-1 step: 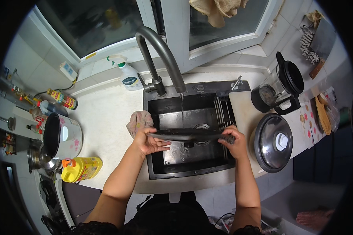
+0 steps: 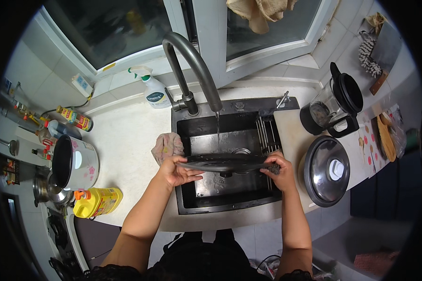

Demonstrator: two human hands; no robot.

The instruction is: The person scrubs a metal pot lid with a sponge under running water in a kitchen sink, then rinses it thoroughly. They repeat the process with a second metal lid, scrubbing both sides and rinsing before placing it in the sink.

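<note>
My left hand (image 2: 174,171) grips the left rim of a dark round pot lid (image 2: 225,162), thumb on top and fingers underneath. My right hand (image 2: 279,173) holds the right rim, with a dark, rough scouring pad (image 2: 274,168) pinched in its fingers. Seen almost edge-on, the lid hangs over the black sink (image 2: 192,203) with a small dark knob pointing down. Behind it, a thin stream of water (image 2: 218,129) runs from the grey faucet (image 2: 192,61) into the sink. The lid hides part of the drain.
Left of the sink lie a crumpled cloth (image 2: 168,146), a yellow jug (image 2: 98,202) and a flowered pot (image 2: 77,164). A spray bottle (image 2: 154,91) stands behind. To the right are a cutting board (image 2: 288,129), a blender jug (image 2: 328,105) and a lidded pot (image 2: 327,171).
The lid has tilted slightly, so more of its upper face shows. Both hands keep their places on the rim.
</note>
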